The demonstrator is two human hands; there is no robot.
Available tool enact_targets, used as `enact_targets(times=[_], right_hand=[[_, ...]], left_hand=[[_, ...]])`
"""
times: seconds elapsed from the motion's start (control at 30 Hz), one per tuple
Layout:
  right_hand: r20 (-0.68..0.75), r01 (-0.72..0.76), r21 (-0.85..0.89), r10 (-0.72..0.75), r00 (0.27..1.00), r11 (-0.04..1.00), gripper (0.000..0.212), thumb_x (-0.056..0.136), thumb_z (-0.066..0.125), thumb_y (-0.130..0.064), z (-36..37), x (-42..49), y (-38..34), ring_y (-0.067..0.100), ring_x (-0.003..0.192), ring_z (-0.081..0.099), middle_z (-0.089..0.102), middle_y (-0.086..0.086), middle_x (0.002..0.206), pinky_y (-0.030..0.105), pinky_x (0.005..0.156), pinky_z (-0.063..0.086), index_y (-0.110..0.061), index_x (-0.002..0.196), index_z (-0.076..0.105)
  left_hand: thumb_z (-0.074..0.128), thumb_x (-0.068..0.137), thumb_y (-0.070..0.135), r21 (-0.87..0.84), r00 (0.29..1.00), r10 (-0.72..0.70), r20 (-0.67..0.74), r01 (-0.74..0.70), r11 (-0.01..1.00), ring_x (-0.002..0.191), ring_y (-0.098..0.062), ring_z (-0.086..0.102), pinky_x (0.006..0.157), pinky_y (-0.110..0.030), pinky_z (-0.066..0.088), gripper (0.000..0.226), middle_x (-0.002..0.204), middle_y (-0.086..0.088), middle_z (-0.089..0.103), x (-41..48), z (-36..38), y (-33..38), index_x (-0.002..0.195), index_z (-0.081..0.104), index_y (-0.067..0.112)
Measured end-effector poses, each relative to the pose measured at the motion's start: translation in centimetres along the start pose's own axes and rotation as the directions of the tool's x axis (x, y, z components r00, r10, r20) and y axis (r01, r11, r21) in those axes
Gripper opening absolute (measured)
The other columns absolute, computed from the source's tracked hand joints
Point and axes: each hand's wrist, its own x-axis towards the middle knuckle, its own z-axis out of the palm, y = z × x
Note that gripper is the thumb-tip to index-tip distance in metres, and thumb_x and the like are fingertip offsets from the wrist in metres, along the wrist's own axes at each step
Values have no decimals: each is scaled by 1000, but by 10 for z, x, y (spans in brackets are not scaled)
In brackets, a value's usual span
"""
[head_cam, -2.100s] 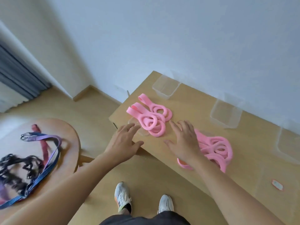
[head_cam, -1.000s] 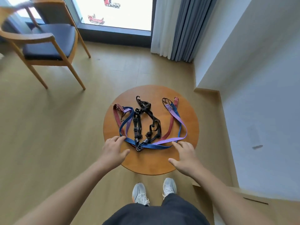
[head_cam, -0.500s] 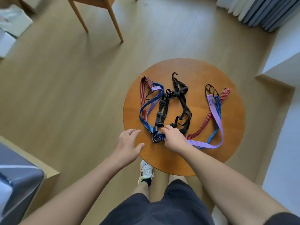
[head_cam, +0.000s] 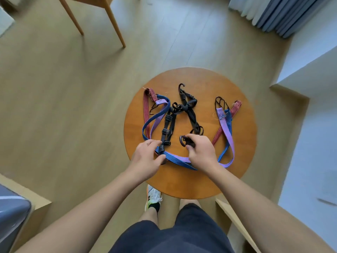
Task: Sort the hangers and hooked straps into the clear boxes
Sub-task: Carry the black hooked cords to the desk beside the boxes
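A tangle of hooked straps lies on a small round wooden table: black straps in the middle, a blue strap, a purple strap and a red strap. My right hand is shut on a black hook at the near end of a black strap. My left hand pinches another black strap end where it crosses the blue strap. No clear boxes or hangers are in view.
Wooden chair legs stand at the far side on the wood floor. Grey curtains hang at the top right beside a white wall. A wooden table edge shows at the lower right, a grey object at the lower left.
The view turned from the long table with pink hangers and clear boxes to the round table. Both hands reached in; the right has closed on a black hook, the left on a strap end.
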Motion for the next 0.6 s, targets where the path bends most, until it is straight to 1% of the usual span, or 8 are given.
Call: enact_targets(times=[0.1,0.17,0.27,0.33,0.4,0.47,0.53,0.6], right_hand=[[-158,0,179,28,987,984,36,92,68,-9,-39,-11,-20,25,116,61,71,6,121,34,100,48,-10,128,67],[-238,29,296,44,970,955,32,93,67,-11,-68,-17,-35,18,112,64,73,0,118,34,101,49,-12,125,68],[-330,145,447,13,944,883,24,94,63,-13,-116,-25,-67,12,97,69,73,-12,101,27,89,55,-27,112,69],[-365,206,530,2,931,823,24,96,62,-10,-147,-30,-92,12,87,72,73,-8,91,27,80,57,-33,104,67],[-382,247,600,1,924,761,22,99,61,-9,-173,-35,-113,17,83,75,73,-3,84,32,75,60,-31,101,68],[-392,290,637,-24,920,714,18,100,60,-11,-195,-40,-132,26,84,76,74,2,82,40,75,63,-26,102,69],[-413,335,666,-45,910,666,14,102,58,-11,-213,-46,-148,26,81,76,73,6,84,39,72,63,-17,108,68],[-442,366,697,-32,896,617,15,102,57,-10,-226,-52,-160,24,77,75,71,8,86,38,71,63,-6,115,65]], left_hand=[[69,97,34,-11,999,52,-10,-52,999,139,-19,45,113,-31,35,54,149,1,54,3,-15,18,147,54,21],[70,96,36,-14,996,91,-14,-92,996,141,-19,44,113,-33,36,57,151,1,53,4,-28,33,148,53,22],[74,92,35,-52,985,167,-39,-168,984,141,-19,45,114,-35,38,63,151,1,53,2,-52,60,150,51,24],[79,89,35,-72,969,241,-52,-244,967,142,-18,44,114,-34,37,70,153,0,51,-1,-67,79,151,49,25],[83,84,38,-98,945,323,-53,-327,940,143,-17,43,113,-31,36,80,155,1,49,-5,-81,97,153,45,27],[86,80,39,-119,916,397,-54,-400,909,144,-16,42,113,-31,34,88,157,3,47,-10,-93,115,155,42,28],[89,78,38,-162,892,450,-50,-452,877,145,-17,42,119,-39,35,91,158,4,48,-15,-103,132,156,41,29],[89,79,33,-270,864,501,-36,-491,828,142,-13,46,120,-44,37,83,152,8,55,-19,-108,146,152,48,31]])
